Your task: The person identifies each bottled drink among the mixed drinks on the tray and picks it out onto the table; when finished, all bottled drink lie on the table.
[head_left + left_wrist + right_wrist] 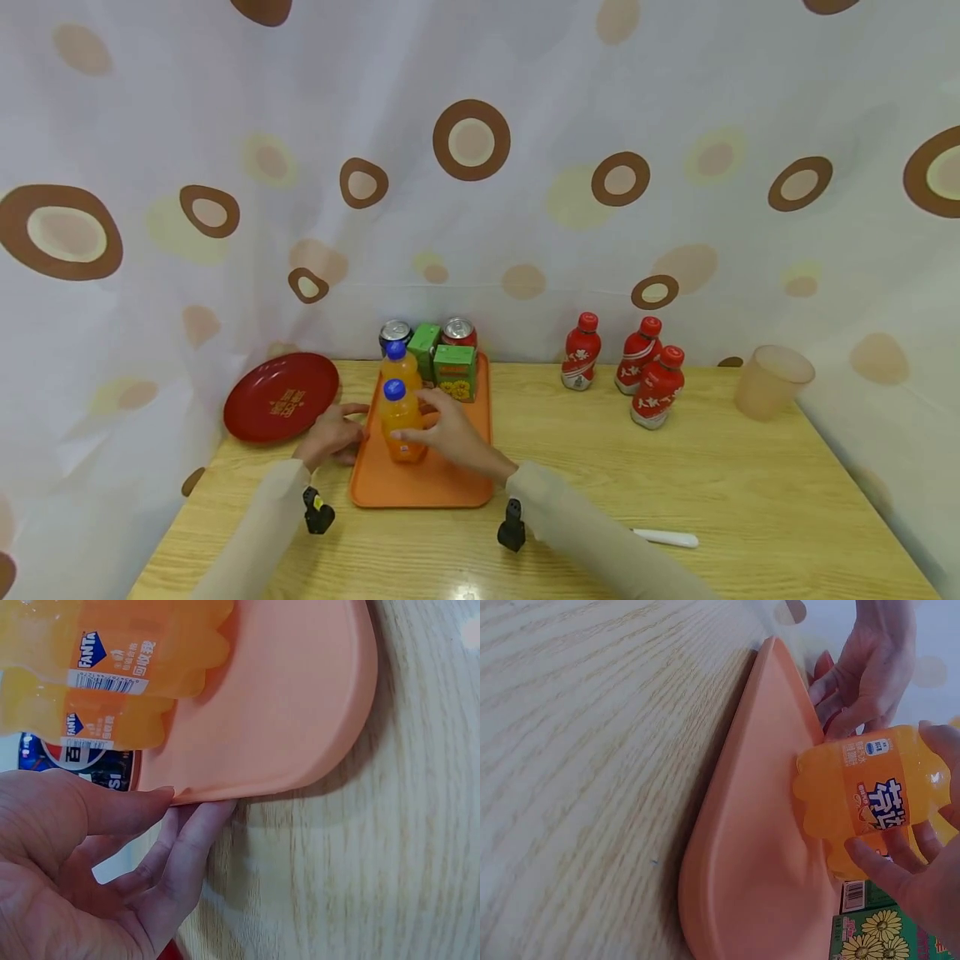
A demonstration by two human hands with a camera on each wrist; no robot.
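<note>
An orange tray (450, 492) bears two orange Fanta bottles with blue caps, one behind the other. My left hand (333, 435) pinches the tray's left rim; in the left wrist view the thumb lies on top and the fingers below. My right hand (455, 435) holds the front Fanta bottle (855, 784) by its sides, thumb and fingers around it. That bottle stands upright on the tray. Just behind it is the rear Fanta bottle (406, 367). Further back on the tray stand green drink cartons (454, 375), a dark Pepsi can (45, 754) and a red can (459, 332).
A red plate (255, 404) leans at the left. Several red bottles (656, 390) stand at the back right, with a translucent cup (768, 387) beyond them. A white-handled utensil (675, 539) lies near my right sleeve. A patterned curtain (525, 233) hangs behind the table.
</note>
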